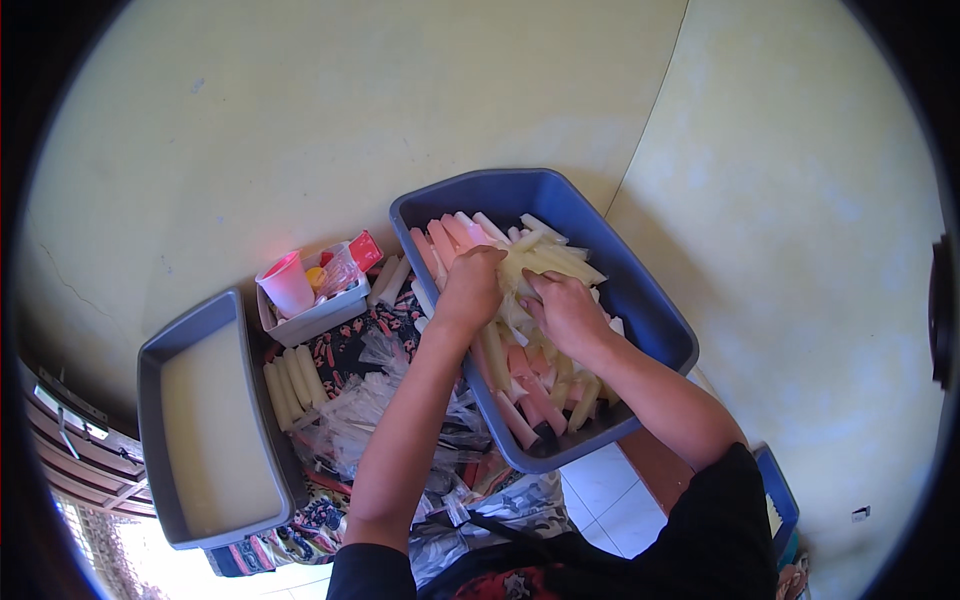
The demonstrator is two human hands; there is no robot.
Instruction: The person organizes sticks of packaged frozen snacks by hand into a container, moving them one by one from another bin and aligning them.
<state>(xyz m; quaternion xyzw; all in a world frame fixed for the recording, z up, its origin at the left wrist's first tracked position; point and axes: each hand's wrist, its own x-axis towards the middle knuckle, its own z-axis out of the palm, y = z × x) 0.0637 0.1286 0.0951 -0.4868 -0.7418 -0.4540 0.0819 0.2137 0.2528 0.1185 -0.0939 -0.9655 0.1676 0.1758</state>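
Note:
Inside a dark grey-blue plastic tub (640, 310) lie many filled plastic tubes like ice pops, some pink and some pale yellow. Both of my hands reach in over the middle of the pile. My left hand (474, 285), fingers curled, grips pale yellow tubes (515, 268) near the tub's left side. Just to its right, my right hand (570, 312) has its fingers bent round the same pale yellow bunch. Pink tubes (445, 240) lie beyond my left hand, and more pink ones (535, 390) lie nearer me. My fingertips are partly hidden among the tubes.
A grey tub (150, 420) of pale liquid stands at the left. Beside it are several filled tubes (295, 380) and loose clear plastic bags (365, 420) on patterned cloth. A white box (320, 322) holds a pink cup (287, 285). Walls rise behind and at the right.

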